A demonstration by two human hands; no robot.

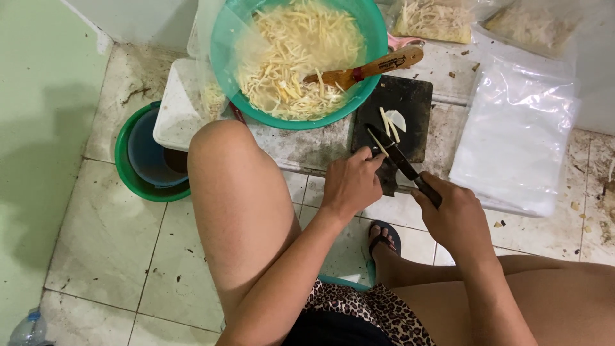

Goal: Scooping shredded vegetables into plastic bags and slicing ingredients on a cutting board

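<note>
The person sat low on the tiled floor [109,256], knees up, w/ a small black cutting board [397,109] set on a raised ledge right in front, close enough to work w/o leaning. Right hand [456,218] was closed in a fist round the handle of a dark knife [400,160], blade angled up-left across the board's near edge. Left hand [351,184] sat just beside the blade, fingers curled under, tips seemingly pinching a pale strip [378,143] against the board, prob. to keep it steady. A few more white strips and a half-round slice [396,119] lay mid-board, apart from the blade. A green bowl [359,96] of shredded pale strips in liquid stood touching the board's left side, wooden spoon [368,68] resting in it. Clear plastic bags [516,138] lay to the right, a green bucket [125,163] off to the left.
</note>
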